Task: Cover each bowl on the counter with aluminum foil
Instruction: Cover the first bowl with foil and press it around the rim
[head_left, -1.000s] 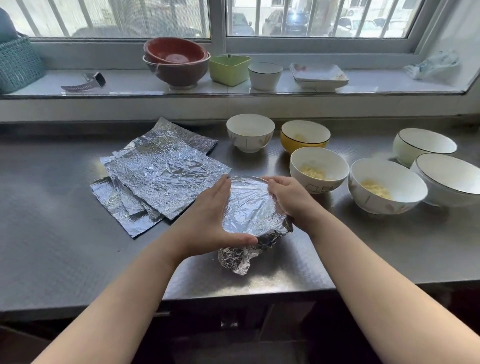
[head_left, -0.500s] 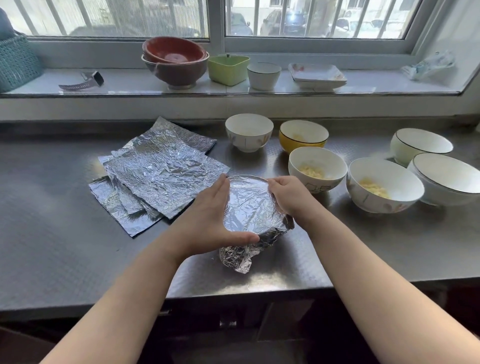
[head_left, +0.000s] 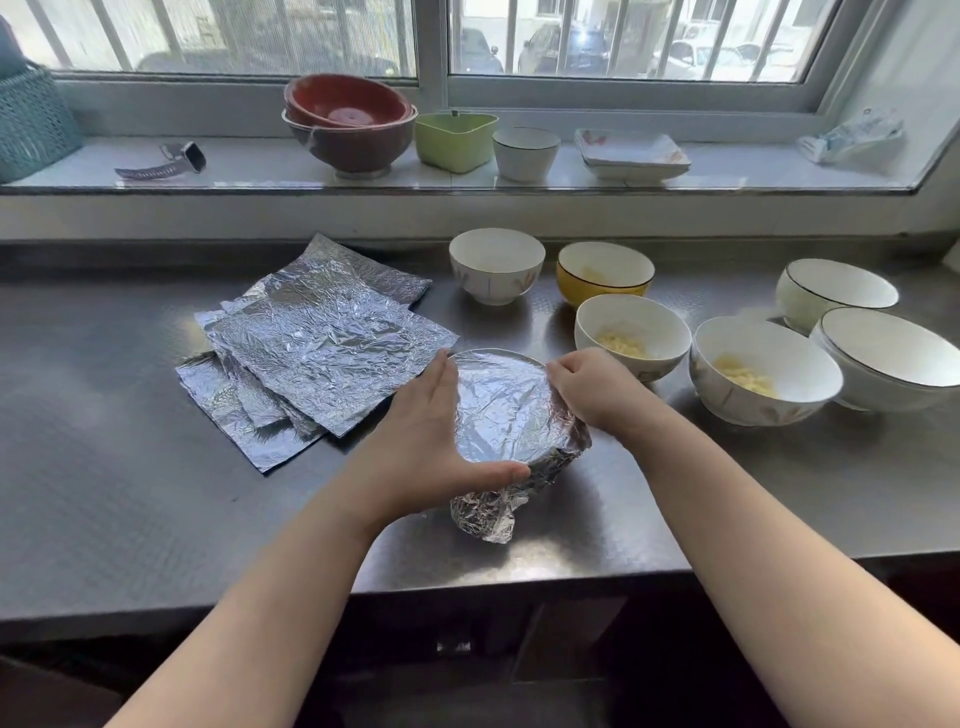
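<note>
A foil-covered bowl (head_left: 506, 410) stands near the front of the steel counter (head_left: 104, 467), its foil stretched flat over the rim and crumpled down the near side. My left hand (head_left: 421, 441) cups its left rim, thumb along the near edge. My right hand (head_left: 597, 389) presses the foil at the right rim. A stack of foil sheets (head_left: 317, 343) lies to the left. Uncovered bowls stand to the right: a white one (head_left: 496, 265), a yellow one (head_left: 605, 270), two white ones with yellow food (head_left: 631, 332) (head_left: 763, 369), and two large white ones (head_left: 836, 291) (head_left: 888, 358).
The window sill behind holds stacked red-brown bowls (head_left: 350, 124), a green container (head_left: 454, 140), a white cup (head_left: 524, 153), square plates (head_left: 631, 153), a peeler (head_left: 161, 163), a teal basket (head_left: 31, 124) and a plastic bag (head_left: 852, 135). The counter's front edge runs just below the covered bowl.
Both hands stay on the covered bowl's rim, with only slight shifts of the fingers against the foil. The bowl has not moved.
</note>
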